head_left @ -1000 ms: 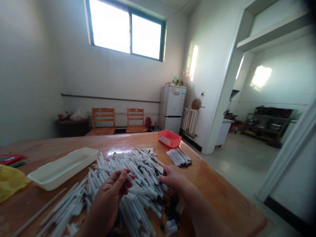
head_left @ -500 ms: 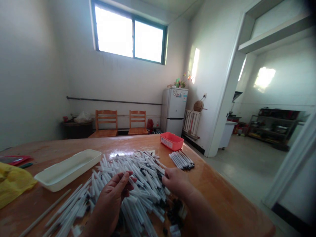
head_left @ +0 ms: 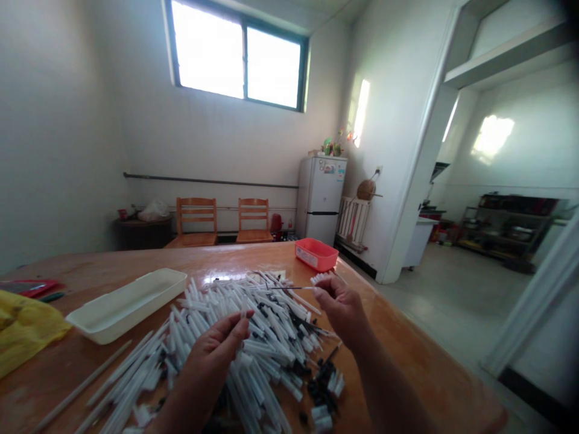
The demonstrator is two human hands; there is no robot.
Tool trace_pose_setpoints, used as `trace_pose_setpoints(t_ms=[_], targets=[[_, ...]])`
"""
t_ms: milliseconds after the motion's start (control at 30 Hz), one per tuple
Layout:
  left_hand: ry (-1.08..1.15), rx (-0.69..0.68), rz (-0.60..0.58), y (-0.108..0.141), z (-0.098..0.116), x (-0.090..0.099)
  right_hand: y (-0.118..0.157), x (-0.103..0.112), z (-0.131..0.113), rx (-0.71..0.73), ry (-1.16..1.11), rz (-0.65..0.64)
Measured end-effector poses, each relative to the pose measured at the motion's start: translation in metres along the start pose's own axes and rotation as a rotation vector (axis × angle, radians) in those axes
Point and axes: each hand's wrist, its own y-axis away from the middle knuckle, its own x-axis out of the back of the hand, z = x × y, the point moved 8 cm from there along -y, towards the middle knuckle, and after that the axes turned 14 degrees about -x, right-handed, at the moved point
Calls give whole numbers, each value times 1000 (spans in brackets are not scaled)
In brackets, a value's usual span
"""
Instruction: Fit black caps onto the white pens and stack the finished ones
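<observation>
- The left hand (head_left: 212, 355) is palm up and half closed. Its thumb and fingers pinch one white plastic pen tube (head_left: 244, 308), which stands almost upright.
- The right hand (head_left: 341, 310) is nearly closed. Its fingertips pinch a thin dark pen refill (head_left: 289, 288), which is held almost level over the pile.
- Both hands are just above a big loose pile of white pen tubes (head_left: 253, 337), which lies on a varnished wooden table (head_left: 407, 361).
- Small black pen parts (head_left: 323, 386) lie at the near right edge of the pile.
- A cream plastic tray (head_left: 129, 304) stands just beside the pile, on its left.
- A red plastic box (head_left: 316, 254) sits near the far table edge, beyond the right hand.
- A yellow plastic bag (head_left: 22, 325) lies at the left side of the table.
</observation>
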Motion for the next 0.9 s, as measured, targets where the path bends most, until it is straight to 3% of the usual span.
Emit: trace_pose_setpoints(t_ms=[133, 233, 567, 900], targets=[[-69, -101, -104, -2, 8, -8, -6, -3, 18, -161, -393, -103], [-183, -204, -167, -5, 11, -10, -7, -6, 23, -210, -481, -164], [-588, -464, -136, -5, 22, 1, -12, 1, 24, -202, -464, -234], [-803, -545, -202, -5, 22, -6, -10, 0, 21, -142, -268, -224]])
